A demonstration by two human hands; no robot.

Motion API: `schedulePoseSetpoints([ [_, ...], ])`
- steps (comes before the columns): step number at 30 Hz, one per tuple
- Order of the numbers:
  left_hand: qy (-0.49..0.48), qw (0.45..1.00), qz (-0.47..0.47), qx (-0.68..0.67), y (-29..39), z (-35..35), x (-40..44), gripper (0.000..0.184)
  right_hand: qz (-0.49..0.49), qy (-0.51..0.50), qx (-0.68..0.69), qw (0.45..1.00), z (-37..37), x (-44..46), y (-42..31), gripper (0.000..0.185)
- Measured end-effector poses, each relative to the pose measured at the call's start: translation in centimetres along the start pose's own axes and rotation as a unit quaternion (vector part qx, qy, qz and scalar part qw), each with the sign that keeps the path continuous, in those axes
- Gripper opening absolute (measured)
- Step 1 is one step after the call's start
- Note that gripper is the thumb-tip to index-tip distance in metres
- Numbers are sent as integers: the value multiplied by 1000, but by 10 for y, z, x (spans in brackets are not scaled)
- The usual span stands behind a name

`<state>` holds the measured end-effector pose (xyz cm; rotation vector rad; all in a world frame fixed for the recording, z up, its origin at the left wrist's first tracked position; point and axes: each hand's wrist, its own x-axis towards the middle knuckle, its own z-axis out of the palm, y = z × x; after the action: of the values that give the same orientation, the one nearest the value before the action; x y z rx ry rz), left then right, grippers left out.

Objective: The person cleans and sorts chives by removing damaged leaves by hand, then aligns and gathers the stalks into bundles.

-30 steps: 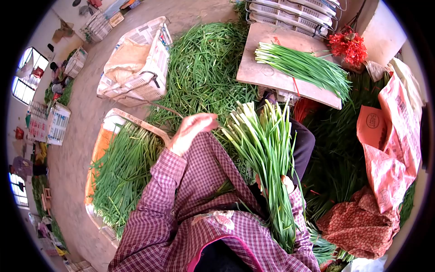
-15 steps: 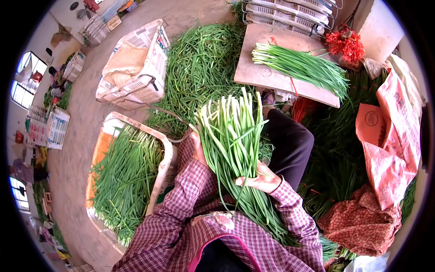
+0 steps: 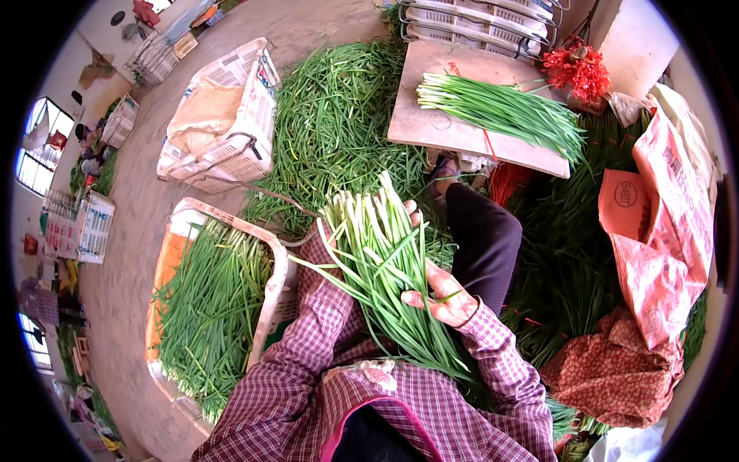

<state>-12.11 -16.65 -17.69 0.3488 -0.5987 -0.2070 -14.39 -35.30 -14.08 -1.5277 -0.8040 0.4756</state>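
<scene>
A loose bunch of garlic chives (image 3: 381, 266) lies slanted above my lap, its pale stem ends pointing up and away and its green leaves toward my body. My left hand (image 3: 414, 215) supports it from beneath; only its fingertips show past the far right side of the stems, and the palm is hidden. Against the right side of the leaves is my right hand (image 3: 446, 298), its thumb across the edge of the bunch and a thin leaf across its fingers. A few stems stick out to the left.
A crate of chives (image 3: 212, 308) stands at my left. Beyond are a white crate (image 3: 223, 131) and a heap of loose greens (image 3: 339, 115). A board (image 3: 462, 138) bears another chive bunch (image 3: 500, 112). Red ties (image 3: 577, 73) and a pink sack (image 3: 654, 239) are at right.
The bunch has tilted and sunk slightly, with stems now splayed to the left. My left hand has moved beneath it, fingertips showing on the far side. My right hand's grip has loosened.
</scene>
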Motion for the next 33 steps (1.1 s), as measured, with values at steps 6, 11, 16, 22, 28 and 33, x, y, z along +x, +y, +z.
schedulePoseSetpoints([
  [6,-81,974,-16,-210,6,-22,-10,88,-8,-30,-37,999,-4,-1,6,73],
  [11,106,970,44,-216,4,-36,-28,79,-3,19,-205,979,-46,-16,-15,71],
  [16,166,961,6,-220,10,-42,-37,87,33,181,-220,958,-69,-12,-57,42],
  [22,127,985,7,-115,11,-29,-32,84,-146,188,-261,935,-22,26,-81,28],
  [28,95,983,9,-157,12,-33,-31,70,-67,308,-312,896,-39,40,-99,5],
  [33,71,981,-13,-177,15,-47,-32,72,-96,256,-310,911,-31,41,-106,8],
])
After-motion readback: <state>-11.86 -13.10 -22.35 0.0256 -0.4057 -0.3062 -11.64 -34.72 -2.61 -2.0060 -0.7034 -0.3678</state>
